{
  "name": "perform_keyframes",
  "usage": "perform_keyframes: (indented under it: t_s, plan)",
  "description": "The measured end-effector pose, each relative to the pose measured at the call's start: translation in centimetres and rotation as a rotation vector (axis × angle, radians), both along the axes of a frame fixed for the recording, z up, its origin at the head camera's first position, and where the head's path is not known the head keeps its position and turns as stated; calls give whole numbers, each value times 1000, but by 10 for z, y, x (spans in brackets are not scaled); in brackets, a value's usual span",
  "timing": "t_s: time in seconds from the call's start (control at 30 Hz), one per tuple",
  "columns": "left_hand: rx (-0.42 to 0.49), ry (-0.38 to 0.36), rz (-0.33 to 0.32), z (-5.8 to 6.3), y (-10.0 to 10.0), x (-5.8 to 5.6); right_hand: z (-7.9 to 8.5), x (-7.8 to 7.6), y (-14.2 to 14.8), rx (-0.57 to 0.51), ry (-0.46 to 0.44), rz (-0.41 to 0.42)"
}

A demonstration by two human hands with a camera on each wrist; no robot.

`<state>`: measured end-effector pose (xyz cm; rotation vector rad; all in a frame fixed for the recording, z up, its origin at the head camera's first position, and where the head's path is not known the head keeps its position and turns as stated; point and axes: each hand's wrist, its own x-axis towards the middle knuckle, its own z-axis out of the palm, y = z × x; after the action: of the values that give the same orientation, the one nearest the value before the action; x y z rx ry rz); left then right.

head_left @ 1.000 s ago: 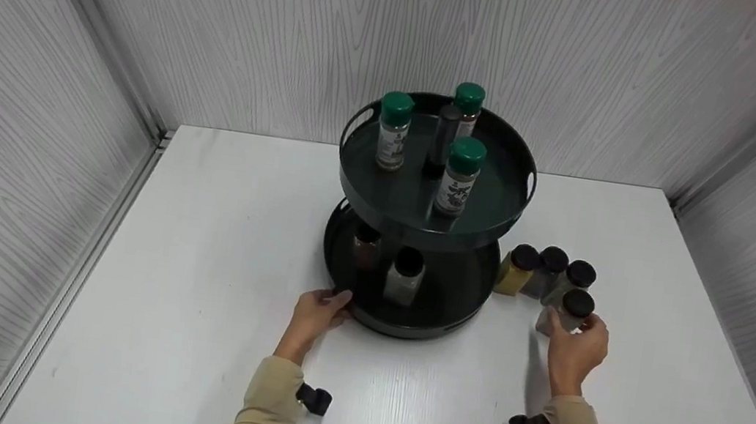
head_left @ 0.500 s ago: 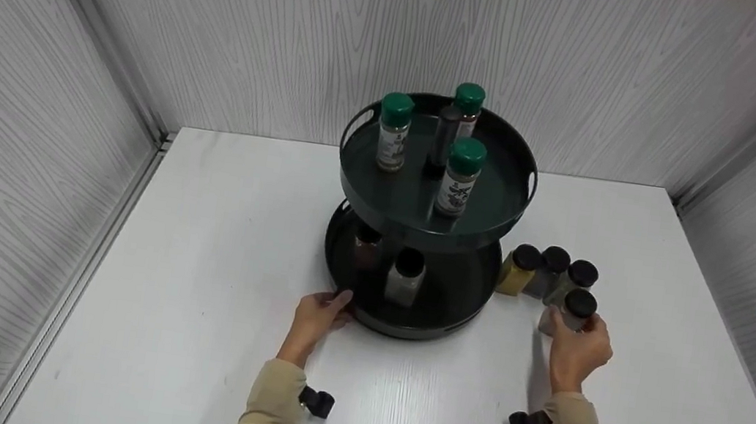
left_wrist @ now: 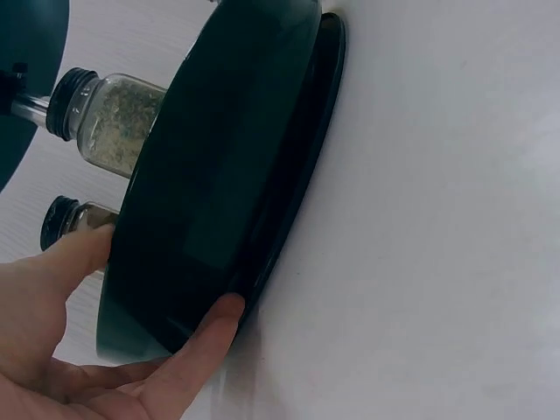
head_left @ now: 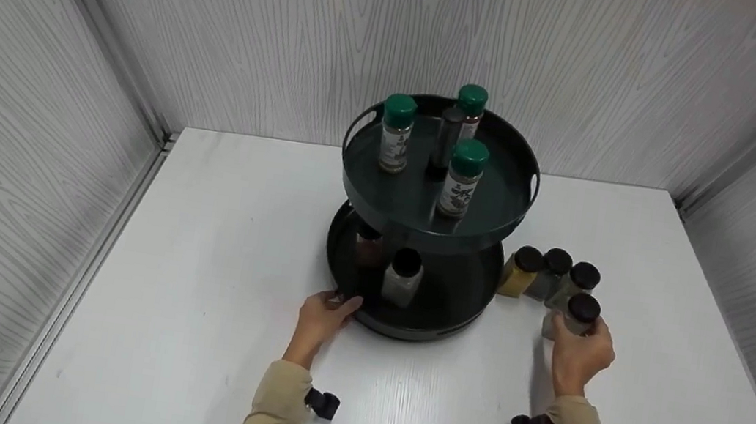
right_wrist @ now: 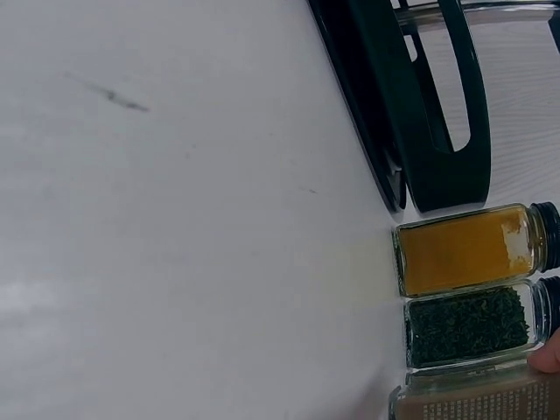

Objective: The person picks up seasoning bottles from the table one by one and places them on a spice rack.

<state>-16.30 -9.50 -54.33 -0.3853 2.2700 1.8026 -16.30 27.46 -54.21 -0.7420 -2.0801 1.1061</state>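
A black two-tier round spice rack stands on the table; its lower tray (head_left: 436, 324) carries a jar of pale contents (head_left: 402, 282) and a reddish jar (head_left: 368, 249). My left hand (head_left: 321, 319) pinches that tray's front-left rim, thumb over the edge and fingers against the outer wall (left_wrist: 197, 201). At the right, my right hand (head_left: 580, 355) holds a black-lidded glass spice jar (head_left: 583, 309), upright between thumb and fingers. Beside it stand a yellow spice jar (head_left: 518, 280), a dark one (head_left: 545, 284) and a greenish one (head_left: 570, 291).
On the upper tray (head_left: 408, 205) stand green-capped shakers, one at the left (head_left: 395, 140), one in front (head_left: 460, 186) and one behind the black centre post (head_left: 446, 136). Wood-grain panels enclose the white table (head_left: 234, 236) at the back and sides.
My left hand has shifted slightly right with the lower rim, and the pale jar has moved a little left against the upper tray. My right hand keeps holding its jar in nearly the same place.
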Motion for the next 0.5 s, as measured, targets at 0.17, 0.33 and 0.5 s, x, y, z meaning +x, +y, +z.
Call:
perform_keyframes:
  t_s: [0.17, 0.33, 0.5]
  plan:
    - [-6, -6, -6, 0, 0, 0, -1, 0, 2, 18, 9, -5]
    - [9, -2, 1, -2, -1, 1, -2, 1, 3, 42, 16, -2]
    - [28, -6, 5, -2, 0, 1, -1, 1, 3, 44, -8, -5]
